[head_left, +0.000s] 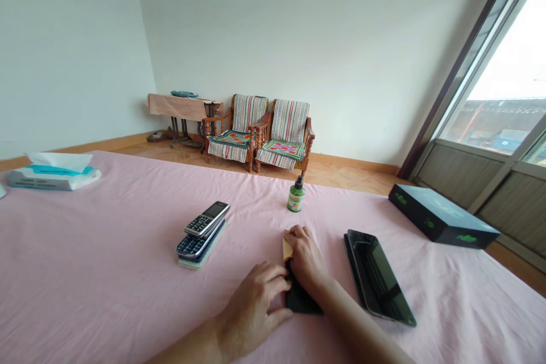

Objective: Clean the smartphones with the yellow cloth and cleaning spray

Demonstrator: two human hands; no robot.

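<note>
A flat black device (pixel 301 300), perhaps a phone or small tablet, lies on the pink cloth in front of me, partly covered by my hands. My left hand (pixel 255 307) grips its left edge, with the fingers near the middle and the thumb by the lower corner. Across its far end, my right hand (pixel 305 256) is closed on a tan cloth (pixel 287 245) and presses it against the surface. To the right, a larger black tablet (pixel 381 278) rests on another thin dark item. On the left is a stack of phones (pixel 202 236), keypad phones uppermost.
A green spray bottle (pixel 296 195) stands beyond my hands. At the far right sits a black box (pixel 443 216), and at the far left a tissue pack (pixel 53 173). Two wooden chairs (pixel 281 136) and a cloth-covered sewing table (pixel 179 107) are by the wall.
</note>
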